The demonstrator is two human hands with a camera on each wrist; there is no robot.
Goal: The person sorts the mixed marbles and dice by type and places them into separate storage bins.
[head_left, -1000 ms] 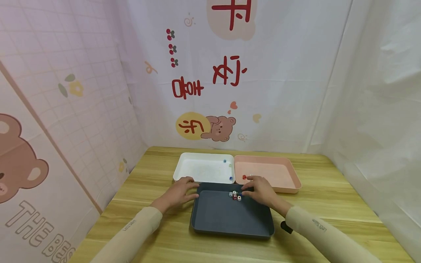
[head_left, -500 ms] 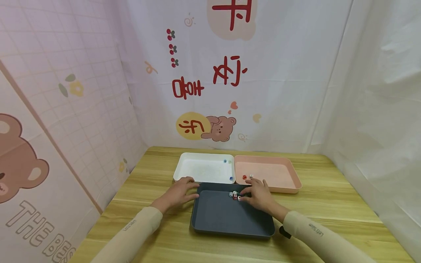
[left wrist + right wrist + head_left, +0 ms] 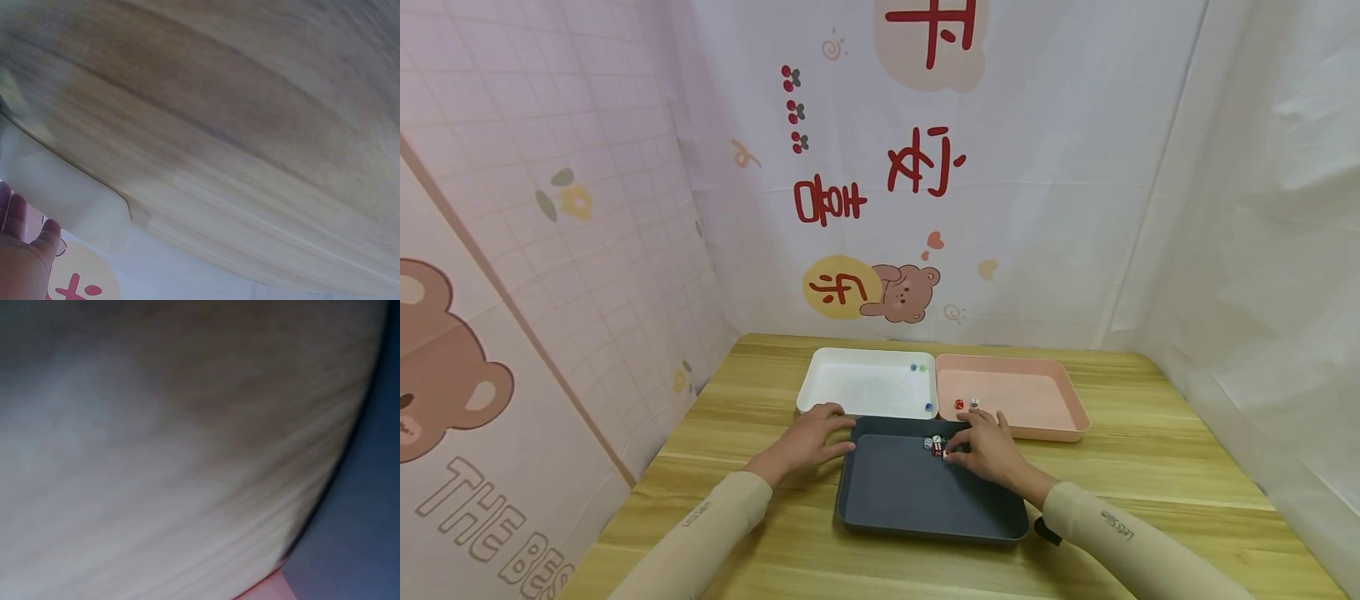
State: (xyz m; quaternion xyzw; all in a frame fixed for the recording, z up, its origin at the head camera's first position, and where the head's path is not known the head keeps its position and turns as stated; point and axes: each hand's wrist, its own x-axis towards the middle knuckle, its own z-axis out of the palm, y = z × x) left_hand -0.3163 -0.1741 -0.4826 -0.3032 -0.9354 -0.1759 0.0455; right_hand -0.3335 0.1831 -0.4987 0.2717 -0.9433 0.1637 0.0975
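A dark grey tray lies on the table, with a small cluster of dice in its upper right part. My right hand reaches over the tray's right side. Its thumb and index finger pinch a white die at the cluster's edge, mostly covered by the fingertips. At the tray's left rim rests my left hand, fingers loosely extended and holding nothing. The left wrist view shows part of that hand at the lower left; in the right wrist view the hand is out of sight.
Behind the grey tray stand a white tray with blue and greenish dice near its right side, and a pink tray with a red die and a white one. Printed cloth hangs behind the wooden table.
My right hand has shifted slightly left and down, its fingertips closing on a white die. The white die in the pink tray has come into clearer view. The left hand stays in place.
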